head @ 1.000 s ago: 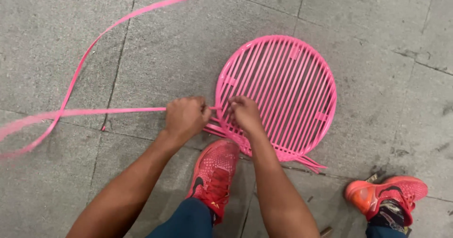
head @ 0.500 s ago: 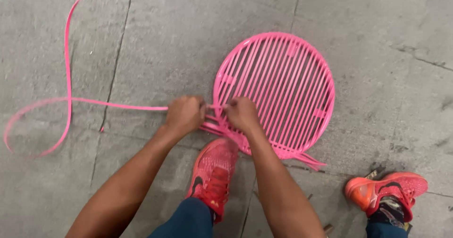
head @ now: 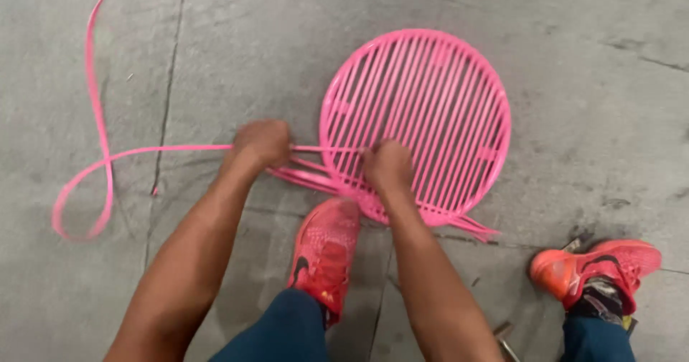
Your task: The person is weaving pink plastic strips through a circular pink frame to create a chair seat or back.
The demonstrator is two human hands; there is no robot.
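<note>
A round pink frame [head: 445, 82] strung with parallel pink strips lies flat on the grey concrete floor. My left hand [head: 263, 142] is closed around a long pink plastic strip [head: 93, 118] just left of the frame's rim. That strip runs left from the hand, loops on the floor and curls up toward the top edge. My right hand [head: 388, 165] presses on the frame's lower left part, fingers curled over the strung strips. Several loose strip ends [head: 305, 175] fan out between the two hands.
My red shoe [head: 326, 251] stands on the frame's lower rim. The other red shoe [head: 599, 265] rests on the floor at the lower right. Loose strip ends [head: 477, 227] stick out at the frame's bottom. Cracks cross the concrete.
My left hand has moved left, away from the frame, drawing the strip through. The loose strip on the floor has curled into a tighter loop at the left.
</note>
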